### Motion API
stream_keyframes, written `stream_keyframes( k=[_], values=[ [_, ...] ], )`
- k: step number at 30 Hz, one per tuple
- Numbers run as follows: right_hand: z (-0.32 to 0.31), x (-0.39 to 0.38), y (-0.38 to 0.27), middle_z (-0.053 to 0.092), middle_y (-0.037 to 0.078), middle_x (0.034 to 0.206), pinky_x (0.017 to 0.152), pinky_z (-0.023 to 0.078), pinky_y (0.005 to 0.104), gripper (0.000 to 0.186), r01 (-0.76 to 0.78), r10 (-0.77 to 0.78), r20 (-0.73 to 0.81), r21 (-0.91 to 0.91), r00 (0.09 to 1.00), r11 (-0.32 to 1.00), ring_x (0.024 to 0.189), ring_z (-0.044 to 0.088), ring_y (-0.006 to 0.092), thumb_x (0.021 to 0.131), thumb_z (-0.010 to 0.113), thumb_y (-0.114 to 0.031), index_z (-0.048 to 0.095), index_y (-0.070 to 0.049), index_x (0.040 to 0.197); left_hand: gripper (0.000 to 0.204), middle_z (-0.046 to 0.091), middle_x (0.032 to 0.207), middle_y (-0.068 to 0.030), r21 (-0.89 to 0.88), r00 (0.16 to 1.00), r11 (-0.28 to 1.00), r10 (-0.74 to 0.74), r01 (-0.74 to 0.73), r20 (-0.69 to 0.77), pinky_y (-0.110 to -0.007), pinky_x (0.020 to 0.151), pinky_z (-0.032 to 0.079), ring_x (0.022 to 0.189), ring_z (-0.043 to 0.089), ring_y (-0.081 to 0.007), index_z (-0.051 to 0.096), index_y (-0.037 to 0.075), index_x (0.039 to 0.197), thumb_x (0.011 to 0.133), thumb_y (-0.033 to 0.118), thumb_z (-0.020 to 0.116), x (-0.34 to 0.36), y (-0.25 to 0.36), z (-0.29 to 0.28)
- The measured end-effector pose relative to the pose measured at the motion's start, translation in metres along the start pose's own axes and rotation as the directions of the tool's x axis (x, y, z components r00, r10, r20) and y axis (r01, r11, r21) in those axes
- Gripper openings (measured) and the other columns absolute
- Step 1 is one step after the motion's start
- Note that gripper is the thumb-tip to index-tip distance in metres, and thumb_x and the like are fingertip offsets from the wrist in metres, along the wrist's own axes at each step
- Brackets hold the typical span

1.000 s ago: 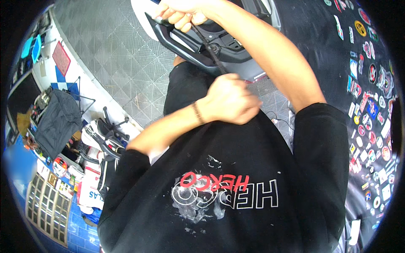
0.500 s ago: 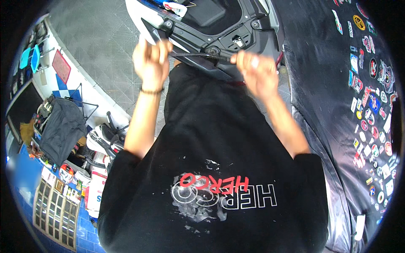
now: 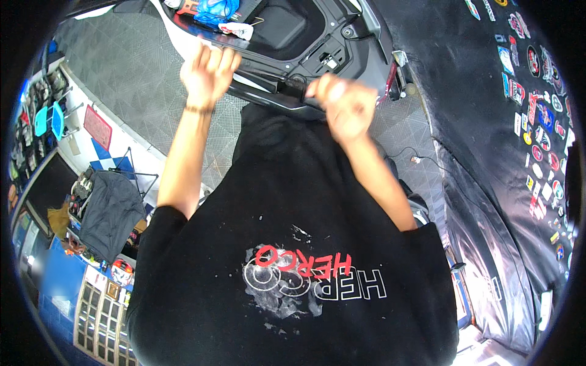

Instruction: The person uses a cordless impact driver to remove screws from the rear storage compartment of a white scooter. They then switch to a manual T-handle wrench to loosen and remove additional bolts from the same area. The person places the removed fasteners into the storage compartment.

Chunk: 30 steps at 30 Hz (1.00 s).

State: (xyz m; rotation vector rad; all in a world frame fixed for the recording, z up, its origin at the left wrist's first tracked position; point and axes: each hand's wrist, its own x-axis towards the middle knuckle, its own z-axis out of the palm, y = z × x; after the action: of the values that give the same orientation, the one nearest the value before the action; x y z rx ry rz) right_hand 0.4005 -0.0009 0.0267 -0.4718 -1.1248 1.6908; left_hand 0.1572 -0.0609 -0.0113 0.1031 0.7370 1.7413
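Note:
My left hand [image 3: 209, 72], fingers curled, grips one end of a dark, thin strip [image 3: 261, 77] over the near edge of a white-and-black vehicle body [image 3: 372, 49]. My right hand [image 3: 347, 108], blurred, is closed at the strip's other end, near a black recess with a latch. The strip runs roughly level between my hands, slightly lower at the right. Farther in, the vehicle's open compartment holds a blue bundle [image 3: 215, 10] and a white cloth [image 3: 237, 30].
A black sheet with many stickers [image 3: 482, 104] hangs at the right. A cable with a plug [image 3: 416, 159] lies on the floor near it. At the left are a folding chair with dark fabric [image 3: 110, 213], a red mat [image 3: 96, 127] and assorted gear along the wall.
My hands have moved apart from a crossed, diagonal pull to side by side with the strip stretched between them. Over the last half second both moved up and left in view.

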Motion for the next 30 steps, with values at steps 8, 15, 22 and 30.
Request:
stream_keyframes(
  k=[8, 15, 22, 30],
  values=[
    [0.058, 0.142, 0.088, 0.027, -0.008, 0.05, 0.038, 0.02, 0.0268, 0.049, -0.963, 0.935, 0.333, -0.188, 0.123, 0.194, 0.038, 0.023, 0.0065, 0.102, 0.054, -0.034, 0.033, -0.021, 0.059, 0.033, 0.047, 0.053, 0.003, 0.652, 0.641, 0.102, -0.126, -0.751, 0.757, -0.036, 0.063, 0.037, 0.054, 0.042, -0.0191, 0.055, 0.018, 0.054, 0.079, 0.02, 0.076, -0.123, -0.074, 0.081],
    [0.12, 0.1, 0.094, 0.037, -0.005, 0.05, 0.033, 0.032, 0.0275, 0.04, -0.183, 0.941, 0.33, -0.932, -0.072, 0.312, 0.037, 0.035, 0.0081, 0.098, 0.049, -0.038, 0.055, -0.01, 0.07, 0.029, 0.073, 0.102, -0.0109, 0.632, 0.686, 0.277, 0.183, -0.723, 0.704, -0.044, 0.086, 0.054, 0.094, 0.068, -0.0331, 0.072, 0.011, 0.107, 0.088, 0.032, 0.067, -0.03, -0.18, 0.132],
    [0.151, 0.088, 0.037, 0.07, 0.026, 0.093, 0.081, 0.052, 0.0571, 0.059, 0.341, 0.885, 0.448, -0.857, 0.126, 0.385, 0.094, 0.068, 0.0342, 0.096, 0.055, -0.052, 0.071, 0.004, 0.09, 0.043, 0.059, 0.06, -0.0149, 0.907, 0.835, 0.185, -0.354, -0.378, 0.42, -0.042, 0.054, 0.045, 0.052, 0.056, -0.0309, 0.068, 0.004, 0.074, 0.095, 0.041, 0.066, 0.009, -0.1, 0.168],
    [0.018, 0.019, -0.106, 0.057, 0.008, 0.111, 0.092, 0.048, 0.0359, 0.032, -0.004, -0.365, -0.217, -0.863, 0.905, 0.505, 0.102, 0.056, 0.0175, 0.093, 0.064, -0.012, 0.054, -0.005, 0.123, 0.034, 0.051, 0.07, 0.0061, 0.823, 0.698, 0.522, -0.503, -0.225, 0.51, -0.023, 0.056, 0.035, 0.064, 0.042, -0.0028, 0.055, 0.007, 0.086, 0.103, 0.035, 0.061, 0.037, -0.107, 0.137]
  ],
)
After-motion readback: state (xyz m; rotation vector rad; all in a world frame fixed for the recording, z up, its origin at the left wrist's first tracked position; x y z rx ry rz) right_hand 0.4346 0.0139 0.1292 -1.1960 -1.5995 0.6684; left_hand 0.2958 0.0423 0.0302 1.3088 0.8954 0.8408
